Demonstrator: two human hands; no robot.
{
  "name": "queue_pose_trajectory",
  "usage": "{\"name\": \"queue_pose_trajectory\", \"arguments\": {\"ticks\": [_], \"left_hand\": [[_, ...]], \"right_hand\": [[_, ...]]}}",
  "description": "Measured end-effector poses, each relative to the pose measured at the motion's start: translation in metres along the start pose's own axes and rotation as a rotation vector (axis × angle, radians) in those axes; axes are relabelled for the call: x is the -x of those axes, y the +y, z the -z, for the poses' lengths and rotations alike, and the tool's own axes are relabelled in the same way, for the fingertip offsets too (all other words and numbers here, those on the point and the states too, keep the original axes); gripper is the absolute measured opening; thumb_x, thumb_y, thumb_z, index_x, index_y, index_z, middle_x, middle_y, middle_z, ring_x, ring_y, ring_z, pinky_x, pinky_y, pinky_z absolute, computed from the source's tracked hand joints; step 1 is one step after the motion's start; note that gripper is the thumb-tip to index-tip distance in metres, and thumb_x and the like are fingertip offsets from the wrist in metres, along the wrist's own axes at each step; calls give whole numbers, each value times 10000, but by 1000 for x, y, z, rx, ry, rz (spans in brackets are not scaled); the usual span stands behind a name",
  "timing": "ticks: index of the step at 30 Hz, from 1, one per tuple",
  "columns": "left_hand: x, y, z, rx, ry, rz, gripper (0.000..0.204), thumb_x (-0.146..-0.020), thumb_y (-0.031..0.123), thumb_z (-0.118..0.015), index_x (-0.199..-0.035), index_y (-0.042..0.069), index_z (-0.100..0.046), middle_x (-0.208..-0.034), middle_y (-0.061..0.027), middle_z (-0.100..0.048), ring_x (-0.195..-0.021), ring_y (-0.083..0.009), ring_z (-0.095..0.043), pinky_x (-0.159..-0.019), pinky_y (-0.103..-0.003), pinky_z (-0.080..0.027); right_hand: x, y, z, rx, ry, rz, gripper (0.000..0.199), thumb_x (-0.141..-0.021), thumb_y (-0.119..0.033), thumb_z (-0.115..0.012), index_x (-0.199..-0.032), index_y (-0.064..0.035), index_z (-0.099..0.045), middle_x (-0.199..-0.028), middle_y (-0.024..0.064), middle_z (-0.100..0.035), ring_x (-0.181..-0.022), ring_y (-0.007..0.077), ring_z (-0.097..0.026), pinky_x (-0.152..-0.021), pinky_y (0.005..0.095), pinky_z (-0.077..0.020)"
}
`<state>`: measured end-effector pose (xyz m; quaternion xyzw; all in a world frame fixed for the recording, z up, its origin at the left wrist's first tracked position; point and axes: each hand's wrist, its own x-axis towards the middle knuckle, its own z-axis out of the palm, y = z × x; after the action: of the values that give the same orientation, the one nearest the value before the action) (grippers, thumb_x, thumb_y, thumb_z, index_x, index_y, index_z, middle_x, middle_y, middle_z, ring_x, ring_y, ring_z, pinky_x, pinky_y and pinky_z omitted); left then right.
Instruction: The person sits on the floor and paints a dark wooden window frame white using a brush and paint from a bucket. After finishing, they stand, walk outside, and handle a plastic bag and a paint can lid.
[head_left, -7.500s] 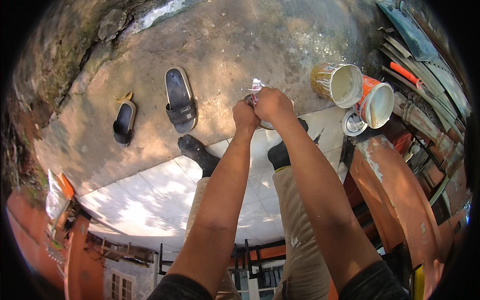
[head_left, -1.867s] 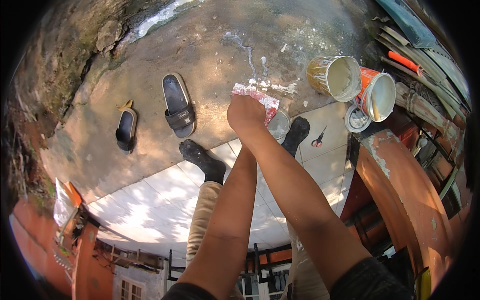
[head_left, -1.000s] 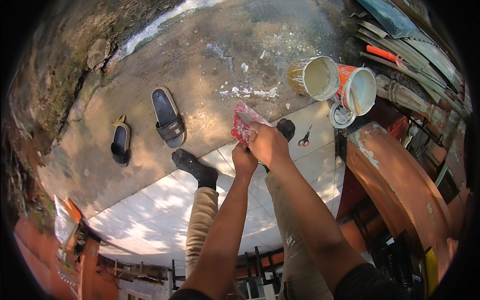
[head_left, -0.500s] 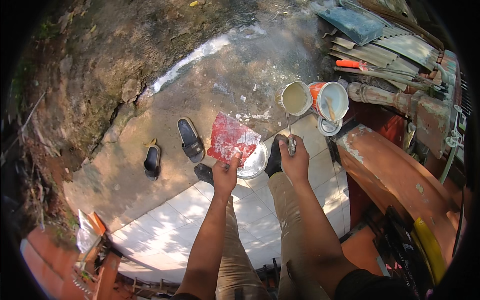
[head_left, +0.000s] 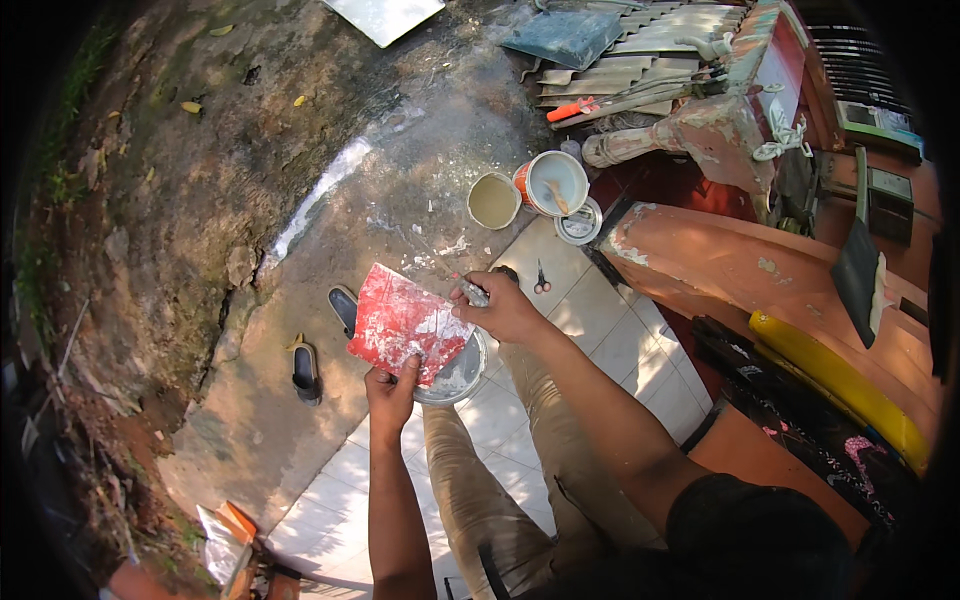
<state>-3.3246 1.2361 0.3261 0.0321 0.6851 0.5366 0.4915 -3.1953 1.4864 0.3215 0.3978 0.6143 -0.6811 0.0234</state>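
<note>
My left hand [head_left: 392, 398] grips the lower edge of a stiff red sheet [head_left: 385, 320] smeared with white paste, thumb on top. Closed around the grey handle of a thin tool [head_left: 474, 293] is my right hand [head_left: 510, 312], at the sheet's right edge. The tool's working end is hard to make out, so I cannot tell its exact kind. Under the sheet, partly covered, lies a round grey pan or lid [head_left: 462, 378] with whitish residue. Ahead stand a tub of beige liquid [head_left: 494, 201] and an orange-and-white bucket [head_left: 557, 184] with a stick inside.
Scissors [head_left: 541, 279] lie on the white tiles [head_left: 590, 330]. Two dark slippers, one partly hidden [head_left: 343, 308] and one to the left [head_left: 304, 372], rest on rough concrete. A white strip [head_left: 318, 205] crosses the ground. An orange ledge [head_left: 700, 250] and corrugated sheets [head_left: 640, 75] are at right.
My right hand has moved left from near the tubs to the red sheet, bringing the tool along. The sheet has shifted left and the view has turned, bringing the scissors into sight.
</note>
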Motion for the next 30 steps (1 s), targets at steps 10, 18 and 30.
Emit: {"name": "queue_pose_trajectory", "arguments": {"ticks": [10,18,30], "left_hand": [[43,26,-21,-129,-44,-46,166,-1129,146,-730,-1101,0,-804,-1039,-4,-796,-933,-76,-668,-841,-285,-539],[65,50,-34,-90,190,-139,231,-1154,183,-699,-1106,-31,-772,-1022,-28,-776,-901,-81,-652,-780,-288,-529],[23,19,-100,683,-35,97,622,-1179,460,-599,-1671,102,-473,-1643,-79,-585,-1481,-267,-578,-1241,-504,-453]], "right_hand": [[56,-10,12,13,90,66,270,-984,-209,-856,-1060,33,-762,-891,171,-756,-831,209,-699,-810,401,-553],[37,-48,63,126,347,-61,297,-974,-226,-873,-1061,35,-760,-886,167,-747,-799,175,-670,-800,378,-546],[0,6,121,141,240,-23,405,-1028,-220,-753,-1328,-33,-554,-1176,272,-752,-1081,510,-735,-911,547,-575]]}}
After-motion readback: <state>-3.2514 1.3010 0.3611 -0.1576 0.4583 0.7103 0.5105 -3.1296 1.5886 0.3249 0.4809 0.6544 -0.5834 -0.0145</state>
